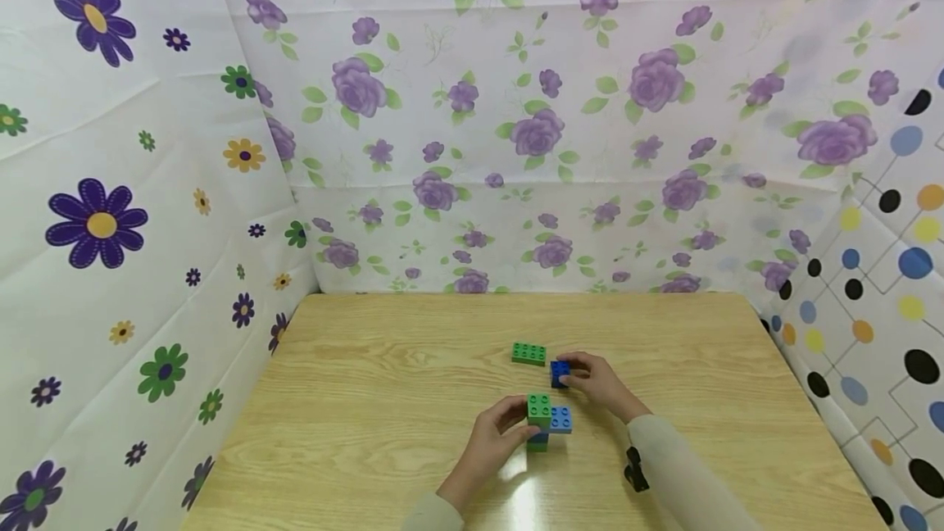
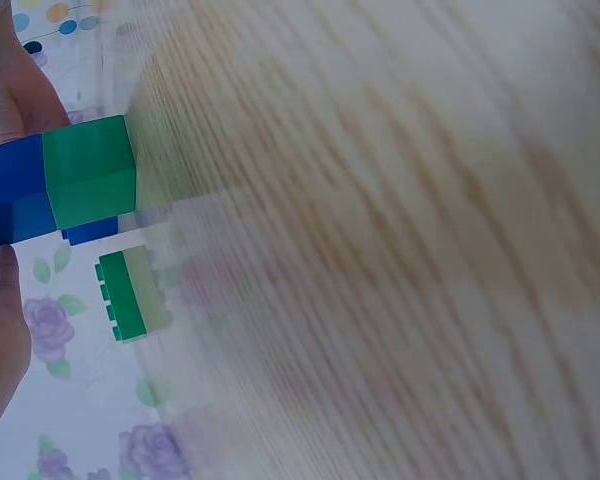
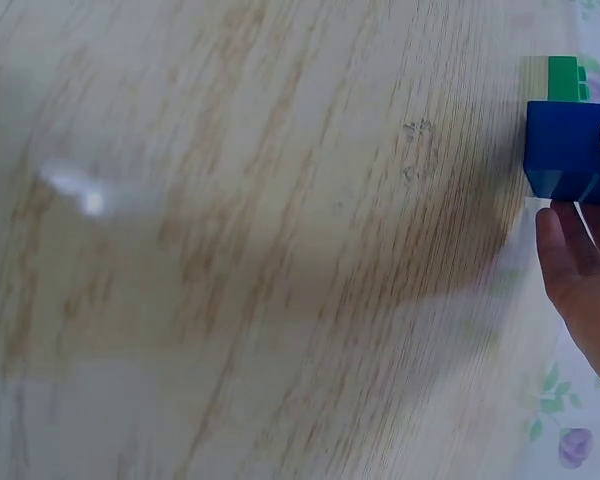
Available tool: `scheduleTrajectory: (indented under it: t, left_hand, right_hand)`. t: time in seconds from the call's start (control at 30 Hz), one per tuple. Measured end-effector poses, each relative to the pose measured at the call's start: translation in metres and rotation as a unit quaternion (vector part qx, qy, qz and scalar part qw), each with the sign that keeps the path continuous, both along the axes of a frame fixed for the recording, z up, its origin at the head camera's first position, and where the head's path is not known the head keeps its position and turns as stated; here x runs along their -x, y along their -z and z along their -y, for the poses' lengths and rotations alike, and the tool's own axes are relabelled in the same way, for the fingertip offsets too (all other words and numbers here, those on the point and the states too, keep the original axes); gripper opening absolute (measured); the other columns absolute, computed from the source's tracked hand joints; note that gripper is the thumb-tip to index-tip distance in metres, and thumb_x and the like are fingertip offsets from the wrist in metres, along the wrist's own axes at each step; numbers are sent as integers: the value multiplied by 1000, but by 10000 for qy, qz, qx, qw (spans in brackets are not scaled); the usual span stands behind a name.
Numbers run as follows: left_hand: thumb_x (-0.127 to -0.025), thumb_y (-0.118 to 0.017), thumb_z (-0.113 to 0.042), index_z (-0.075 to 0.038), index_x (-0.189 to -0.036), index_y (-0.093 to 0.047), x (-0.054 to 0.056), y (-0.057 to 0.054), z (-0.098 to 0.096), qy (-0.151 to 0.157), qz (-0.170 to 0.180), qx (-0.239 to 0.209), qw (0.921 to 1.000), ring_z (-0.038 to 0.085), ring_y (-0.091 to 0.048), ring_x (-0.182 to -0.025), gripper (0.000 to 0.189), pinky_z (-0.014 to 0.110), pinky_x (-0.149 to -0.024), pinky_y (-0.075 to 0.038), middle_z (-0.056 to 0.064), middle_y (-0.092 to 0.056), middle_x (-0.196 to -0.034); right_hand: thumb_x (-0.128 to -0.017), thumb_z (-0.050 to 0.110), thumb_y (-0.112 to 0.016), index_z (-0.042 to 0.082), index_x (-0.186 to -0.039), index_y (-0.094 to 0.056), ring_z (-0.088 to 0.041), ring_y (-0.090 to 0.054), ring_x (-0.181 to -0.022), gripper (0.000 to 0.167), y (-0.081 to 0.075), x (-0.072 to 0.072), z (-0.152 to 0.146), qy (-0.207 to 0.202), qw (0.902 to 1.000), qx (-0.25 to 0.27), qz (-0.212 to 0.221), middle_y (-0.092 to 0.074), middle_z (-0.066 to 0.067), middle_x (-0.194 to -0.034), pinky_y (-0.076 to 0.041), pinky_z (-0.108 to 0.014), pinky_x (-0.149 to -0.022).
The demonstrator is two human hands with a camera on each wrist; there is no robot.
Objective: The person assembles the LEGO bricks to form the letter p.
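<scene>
My left hand (image 1: 492,433) grips a small upright stack of toy building bricks (image 1: 539,412), thumb on the near side. Green tops the stack, a light blue brick (image 1: 561,419) juts out to the right, and dark blue and green (image 2: 92,172) show lower down. Just beyond and to the right, my right hand (image 1: 601,383) pinches a dark blue brick (image 1: 559,374) between thumb and fingers. In the right wrist view that blue brick (image 3: 568,148) appears close to the tabletop; contact is unclear. A loose green brick (image 1: 528,353) lies behind both hands.
The wooden table (image 1: 354,400) carries the bricks. Flowered cloth (image 1: 472,138) hangs behind it, with a daisy-patterned cloth on the left and a dotted one on the right. A small black object (image 1: 635,469) shows beside the right sleeve.
</scene>
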State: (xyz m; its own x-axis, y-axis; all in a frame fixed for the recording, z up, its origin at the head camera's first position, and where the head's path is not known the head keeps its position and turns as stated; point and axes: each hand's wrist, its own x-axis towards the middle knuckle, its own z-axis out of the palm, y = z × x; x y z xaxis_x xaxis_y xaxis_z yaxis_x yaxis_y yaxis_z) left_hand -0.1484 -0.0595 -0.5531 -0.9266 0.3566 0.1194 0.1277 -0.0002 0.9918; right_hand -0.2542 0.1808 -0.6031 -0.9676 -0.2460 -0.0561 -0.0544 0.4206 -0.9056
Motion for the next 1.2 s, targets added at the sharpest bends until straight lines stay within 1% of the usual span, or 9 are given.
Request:
scheduleTrajectory:
  t: [0.07,0.27,0.33,0.4,0.53,0.63,0.87,1.03,1.2]
  left_hand:
    - [-87,-69,-3,-1,-122,-59,1,3,-1,-22,-19,-3,10000,33,-55,-119,36,39,-105,-45,15,-60,-123]
    - [-88,-68,-4,-4,-124,-59,7,23,-1,-107,25,128,9999,29,-55,-120,37,32,-104,-46,12,-60,-125]
    - [-88,-69,-6,-6,-124,-59,8,26,-1,-100,45,124,9999,27,-55,-120,38,29,-103,-46,10,-60,-125]
    - [-88,-69,-7,-6,-124,-59,8,26,-1,-86,62,102,9999,26,-55,-121,38,29,-103,-46,10,-60,-126]
    - [-88,-69,-8,-7,-124,-59,8,24,-2,-100,80,106,9999,25,-56,-120,38,29,-103,-46,9,-60,-125]
    - [-88,-69,-7,-6,-124,-59,9,24,-2,-120,115,130,9998,26,-56,-120,37,29,-103,-46,10,-60,-125]
    - [-88,-68,-3,-2,-123,-58,10,25,-3,-141,100,187,9997,32,-55,-120,37,34,-104,-46,14,-60,-124]
    - [-88,-69,-6,-5,-123,-59,8,24,-3,-152,130,156,9997,27,-56,-120,37,29,-103,-46,10,-60,-125]
    - [-87,-70,-8,-5,-123,-60,7,23,-2,-130,47,105,9998,25,-56,-119,37,28,-102,-47,10,-61,-124]
  right_hand:
    - [-92,7,-65,6,-127,-59,-34,-56,-117,36,0,0,0,-14,10000,-10,-32,-57,-16,-128,-48,-49,-99]
    - [-92,9,-66,7,-125,-61,-32,-57,-114,33,0,-1,-2,-73,9999,5,-128,-59,-15,-126,-49,-49,-98]
    - [-92,10,-66,7,-125,-61,-32,-57,-114,33,-1,-3,-3,-84,9999,3,-144,-59,-14,-126,-49,-49,-98]
    - [-92,12,-66,6,-125,-61,-32,-58,-112,34,-4,-5,-4,-146,9996,-30,-225,-59,-15,-125,-50,-49,-96]
    - [-92,9,-65,0,-126,-58,-36,-57,-112,35,-28,-18,-4,-305,9990,88,-315,-58,-19,-125,-52,-50,-94]
    - [-93,6,-63,-3,-126,-57,-39,-57,-111,35,-41,-25,-6,-445,9980,193,-396,-57,-23,-125,-53,-50,-92]
    - [-94,18,-65,6,-126,-59,-28,-59,-108,35,-30,-21,-17,-565,9966,61,-604,-59,-16,-123,-57,-34,-84]
    - [-93,25,-66,10,-125,-60,-26,-59,-106,35,-40,-26,-19,-625,9957,127,-679,-60,-12,-122,-57,-30,-82]
    - [-93,27,-65,16,-123,-61,-24,-58,-106,32,-52,-34,-20,-669,9946,2,-788,-61,-7,-121,-55,-28,-82]
